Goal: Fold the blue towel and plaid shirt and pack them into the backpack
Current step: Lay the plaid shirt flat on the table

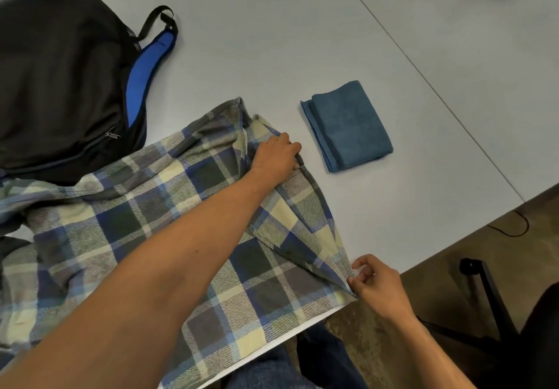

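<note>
Left hand: I see my left hand gripping the plaid shirt's far edge.
Right hand: my right hand pinches its near corner.
Blue towel: folded, lying beside the shirt on the table.
Backpack: far left, touching the shirt.

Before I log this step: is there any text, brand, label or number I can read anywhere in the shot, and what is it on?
None can be read.
Backpack: small pale marks on the black strip beside its blue padding, too small and blurred to read.
Zipper pull: metal tab, no lettering can be made out.
Plaid shirt, blue towel and table: no tag, print or number shows.
</note>
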{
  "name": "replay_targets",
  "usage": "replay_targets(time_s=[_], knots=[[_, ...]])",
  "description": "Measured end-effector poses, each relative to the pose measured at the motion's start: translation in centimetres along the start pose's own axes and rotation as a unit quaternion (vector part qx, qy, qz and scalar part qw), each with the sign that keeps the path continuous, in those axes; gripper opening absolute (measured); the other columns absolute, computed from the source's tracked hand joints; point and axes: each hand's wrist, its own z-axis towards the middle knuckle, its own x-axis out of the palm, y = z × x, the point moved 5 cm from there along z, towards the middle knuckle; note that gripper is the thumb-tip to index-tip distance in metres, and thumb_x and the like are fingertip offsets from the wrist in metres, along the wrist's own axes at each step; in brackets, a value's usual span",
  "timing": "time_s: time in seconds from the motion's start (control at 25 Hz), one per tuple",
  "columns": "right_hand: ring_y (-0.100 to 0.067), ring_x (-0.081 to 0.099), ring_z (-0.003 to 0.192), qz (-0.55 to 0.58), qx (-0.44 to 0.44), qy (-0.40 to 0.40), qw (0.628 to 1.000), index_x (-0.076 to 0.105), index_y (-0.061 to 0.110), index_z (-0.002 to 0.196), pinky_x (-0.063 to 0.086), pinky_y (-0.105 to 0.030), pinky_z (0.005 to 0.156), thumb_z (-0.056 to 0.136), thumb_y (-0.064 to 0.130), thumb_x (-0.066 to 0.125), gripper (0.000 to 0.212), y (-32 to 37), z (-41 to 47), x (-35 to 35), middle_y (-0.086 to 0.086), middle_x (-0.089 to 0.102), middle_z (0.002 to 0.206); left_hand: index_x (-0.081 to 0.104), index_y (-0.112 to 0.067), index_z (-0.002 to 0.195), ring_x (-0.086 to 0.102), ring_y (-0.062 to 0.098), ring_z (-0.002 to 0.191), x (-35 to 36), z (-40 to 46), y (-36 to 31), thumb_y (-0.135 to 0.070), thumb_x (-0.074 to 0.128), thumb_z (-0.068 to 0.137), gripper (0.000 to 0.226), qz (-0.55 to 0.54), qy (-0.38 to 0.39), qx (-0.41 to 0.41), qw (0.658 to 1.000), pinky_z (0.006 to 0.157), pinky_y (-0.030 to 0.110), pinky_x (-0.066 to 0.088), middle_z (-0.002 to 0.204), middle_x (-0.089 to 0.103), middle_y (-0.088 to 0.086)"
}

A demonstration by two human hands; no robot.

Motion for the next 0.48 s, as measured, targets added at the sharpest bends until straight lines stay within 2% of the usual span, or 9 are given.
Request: replay_targets(time_s=[0.08,0.12,0.24,0.32,0.4,0.48], knots=[[-0.004,0.06,0.064,-0.003,-0.006,0.007,1.0,0.061,0.027,0.094,0.042,-0.016,0.053,0.083,0.014,0.075,0.022,0.06,0.11,-0.08,0.004,0.065,0.068,0.053,-0.013,0.118,0.058,0.031,0.099,0.33,-0.31,0.11,-0.016,0.054,0.094,0.024,-0.045,0.005,-0.023,0.999,0.069,0.042,0.045,0.11,0.056,0.011],[-0.003,0.06,0.064,-0.003,-0.009,0.012,1.0,0.06,0.027,0.095,0.043,-0.016,0.053,0.083,0.014,0.075,0.023,0.08,0.16,-0.06,0.003,0.065,0.068,0.051,-0.013,0.12,0.058,0.031,0.098,0.48,-0.56,-0.01,-0.008,0.049,0.093,0.028,-0.059,0.006,-0.032,0.998,0.068,0.041,0.043,0.108,0.056,0.011],[-0.003,0.062,0.064,-0.012,-0.02,0.024,0.999,0.057,0.028,0.1,0.046,-0.016,0.054,0.084,0.016,0.075,0.026,-0.02,0.37,0.09,0.004,0.066,0.067,0.036,-0.025,0.145,0.051,0.031,0.111,0.76,-0.93,-0.68,-0.005,0.045,0.093,0.056,-0.063,0.056,-0.009,0.996,0.08,0.042,0.045,0.123,0.049,0.012],[-0.003,0.062,0.064,-0.02,-0.03,0.024,0.999,0.055,0.029,0.103,0.046,-0.017,0.054,0.085,0.017,0.074,0.029,-0.07,0.47,0.15,0.006,0.065,0.066,0.03,-0.03,0.149,0.045,0.033,0.12,0.95,-0.71,-0.87,-0.007,0.045,0.094,0.061,-0.036,0.108,0.009,0.993,0.089,0.046,0.045,0.132,0.043,0.013],[-0.002,0.062,0.065,-0.023,-0.035,0.023,0.999,0.054,0.03,0.105,0.047,-0.016,0.055,0.085,0.018,0.074,0.031,-0.15,0.5,0.22,0.006,0.065,0.067,0.038,-0.022,0.14,0.048,0.034,0.114,0.78,-0.36,-0.81,-0.006,0.044,0.094,0.05,-0.024,0.113,0.015,0.993,0.084,0.045,0.045,0.126,0.045,0.014],[0.0,0.062,0.067,-0.021,-0.036,0.025,0.999,0.053,0.03,0.107,0.047,-0.016,0.055,0.086,0.018,0.074,0.032,-0.28,0.44,0.27,0.006,0.064,0.069,0.045,-0.014,0.123,0.052,0.033,0.101,0.47,-0.12,-0.84,-0.004,0.043,0.093,0.032,-0.028,0.09,0.022,0.995,0.074,0.043,0.044,0.113,0.048,0.014]])
